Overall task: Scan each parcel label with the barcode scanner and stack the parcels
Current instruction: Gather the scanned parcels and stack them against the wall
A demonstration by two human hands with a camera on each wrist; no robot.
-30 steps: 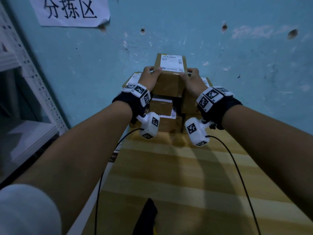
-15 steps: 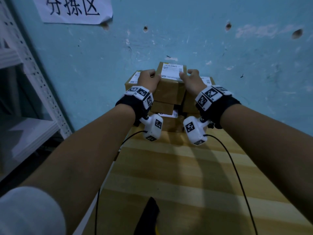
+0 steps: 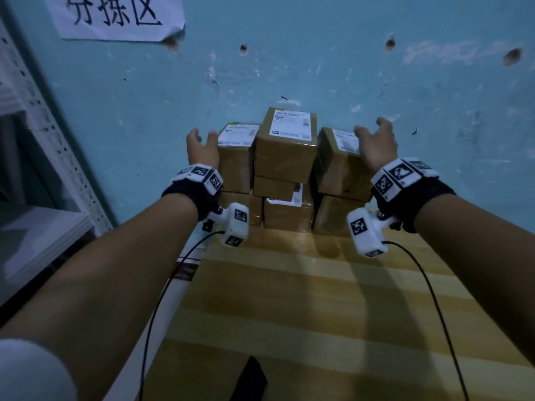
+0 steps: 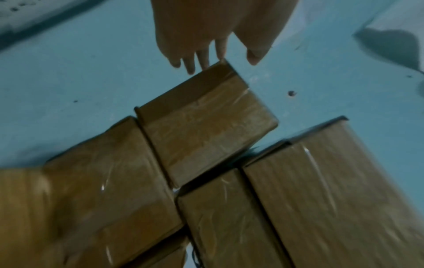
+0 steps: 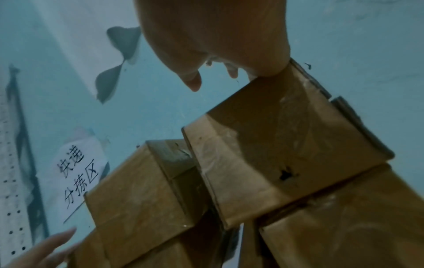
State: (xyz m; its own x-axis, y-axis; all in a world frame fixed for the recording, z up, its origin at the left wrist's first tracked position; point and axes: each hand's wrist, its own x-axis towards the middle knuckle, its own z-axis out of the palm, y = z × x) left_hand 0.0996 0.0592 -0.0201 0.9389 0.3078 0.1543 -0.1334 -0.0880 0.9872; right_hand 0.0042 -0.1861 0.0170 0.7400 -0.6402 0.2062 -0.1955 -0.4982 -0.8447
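We are holding our left hand (image 3: 202, 147) and right hand (image 3: 375, 143) wide, empty, flanking the parcels (image 3: 285, 157) sitting stacked on the tabletop (image 3: 304, 299).

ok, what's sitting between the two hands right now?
Head view: the parcel stack, three columns wide, stands between the left hand and right hand.

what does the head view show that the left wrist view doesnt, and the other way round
Only the head view shows the white shipping labels, such as the one on the top middle parcel, plus the right hand, the wooden table, the wall sign and the dark object at the table's near edge. Only the left wrist view shows the left hand's fingertips from below, close to a parcel's corner. Both show the left hand, open, the stacked parcels and the blue wall.
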